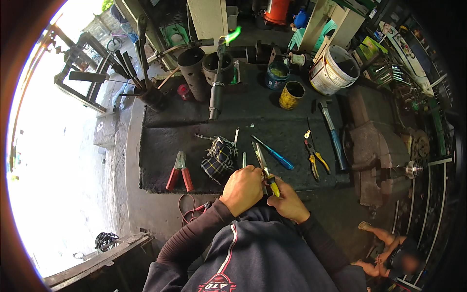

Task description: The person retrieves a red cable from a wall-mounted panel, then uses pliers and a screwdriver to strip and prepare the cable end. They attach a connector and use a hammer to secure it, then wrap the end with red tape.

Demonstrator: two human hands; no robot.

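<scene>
Yellow-handled pliers (270, 180) sit between my two hands in the head view, near the close edge of the dark worktop (287, 121), with the metal tips pointing away from me. From far off, I see my right hand (290, 202) pinching the handle. My left hand (243, 190) is balled up just beside it, and I can't tell what is inside. Past them lie a checked cloth (219, 158) and a blue screwdriver (279, 156).
</scene>
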